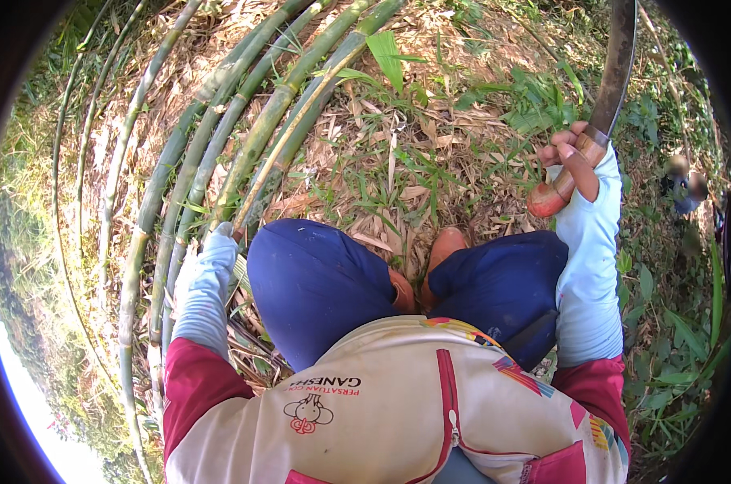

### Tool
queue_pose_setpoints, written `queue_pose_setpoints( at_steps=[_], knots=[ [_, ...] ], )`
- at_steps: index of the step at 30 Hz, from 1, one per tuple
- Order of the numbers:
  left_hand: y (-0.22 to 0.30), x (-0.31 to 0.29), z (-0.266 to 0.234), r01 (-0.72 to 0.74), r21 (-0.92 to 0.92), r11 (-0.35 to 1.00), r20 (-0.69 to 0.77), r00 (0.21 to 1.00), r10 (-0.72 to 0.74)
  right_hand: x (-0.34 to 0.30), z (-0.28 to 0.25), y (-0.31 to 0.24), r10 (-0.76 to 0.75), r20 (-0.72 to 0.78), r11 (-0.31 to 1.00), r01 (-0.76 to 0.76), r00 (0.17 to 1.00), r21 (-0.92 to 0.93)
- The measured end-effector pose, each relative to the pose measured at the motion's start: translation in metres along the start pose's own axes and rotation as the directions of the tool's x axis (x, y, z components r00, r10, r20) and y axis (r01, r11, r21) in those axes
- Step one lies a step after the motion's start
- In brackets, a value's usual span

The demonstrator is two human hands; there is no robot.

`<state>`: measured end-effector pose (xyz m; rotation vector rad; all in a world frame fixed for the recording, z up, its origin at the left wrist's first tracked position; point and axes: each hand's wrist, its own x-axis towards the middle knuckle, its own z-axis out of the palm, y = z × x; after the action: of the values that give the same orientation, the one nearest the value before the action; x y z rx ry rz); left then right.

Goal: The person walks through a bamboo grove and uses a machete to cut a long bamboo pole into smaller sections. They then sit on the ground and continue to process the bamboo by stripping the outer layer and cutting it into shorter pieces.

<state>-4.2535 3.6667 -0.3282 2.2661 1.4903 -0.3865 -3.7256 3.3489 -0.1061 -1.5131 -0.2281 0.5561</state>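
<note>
My right hand (574,164) is closed round the wooden handle (553,196) of a machete, its butt end reddish. The machete's dark, broad blade (617,68) points up and away, past the top edge of the view. Low on the left, my left hand (227,232), mostly covered by a pale blue sleeve, is at the near end of a thin yellowish bamboo stick (289,141) and seems closed on it; most of its fingers are hidden. Beside and beneath this stick lie several thick green bamboo poles (256,149), running away from me side by side.
Dry leaves and bamboo litter (357,161) cover the ground, with green shoots (535,109) among them. My bent knees in blue trousers (317,282) and my orange-brown shoes (446,246) are between my arms. Thinner bamboo stems (83,145) curve along the left; leafy plants (664,363) grow at right.
</note>
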Motion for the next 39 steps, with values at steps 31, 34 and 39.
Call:
queue_pose_setpoints(
  at_steps=[31, 34, 39],
  knots=[
    [0.024, 0.000, 0.039, -0.050, -0.194, 0.980, -0.231, 0.973, 0.004, 0.084, -0.067, 0.024, -0.299, 0.104, 0.950, 0.306, 0.949, -0.063],
    [-0.028, -0.020, 0.051, -0.098, -0.204, 0.974, -0.311, 0.950, 0.030, 0.080, -0.048, 0.026, -0.236, 0.109, 0.967, 0.244, 0.966, -0.071],
    [0.018, -0.120, 0.001, -0.046, -0.103, 0.994, -0.330, 0.944, 0.010, 0.070, -0.046, 0.033, -0.279, 0.073, 0.935, 0.288, 0.958, -0.209]
  ],
)
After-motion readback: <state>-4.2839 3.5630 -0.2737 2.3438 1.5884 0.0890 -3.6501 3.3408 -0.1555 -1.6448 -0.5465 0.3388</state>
